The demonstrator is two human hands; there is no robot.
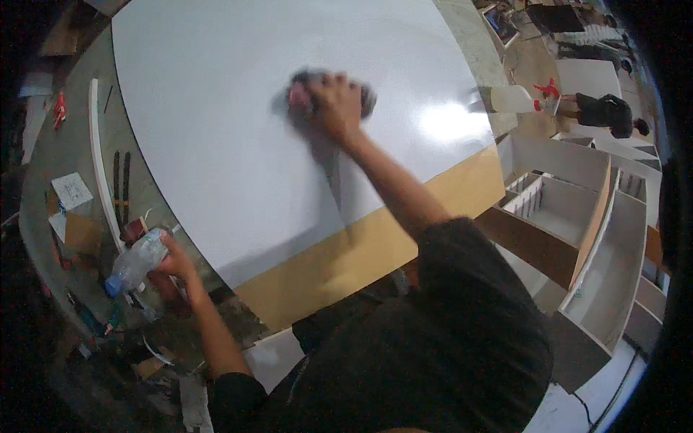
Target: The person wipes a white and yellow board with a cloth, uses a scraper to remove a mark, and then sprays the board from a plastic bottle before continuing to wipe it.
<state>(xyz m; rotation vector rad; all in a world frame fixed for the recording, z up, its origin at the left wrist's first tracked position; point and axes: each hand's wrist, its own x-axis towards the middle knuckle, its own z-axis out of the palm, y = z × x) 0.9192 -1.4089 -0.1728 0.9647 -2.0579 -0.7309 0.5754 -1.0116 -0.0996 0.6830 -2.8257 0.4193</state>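
Observation:
A large white sheet-covered board [216, 108] spreads in front of me, with a tan strip [317, 281] along its near edge. My right hand [336, 105] is closed over a dark, bunched-up cloth [368, 101] with a reddish patch, pressed on the white surface; motion blurs it a little. Off the board's left edge, my left hand [173, 260] grips a clear plastic bottle [141, 260]. The bottle tilts, its blue cap pointing down and to the left.
White-and-brown cabinet boxes [556, 209] stand at the right. Beyond them is a whitish jug [511, 99] with a red top. Left of the board lie a long white strip [101, 159], two dark rods and a small white box [71, 190]. Another person [606, 112] is at the far right.

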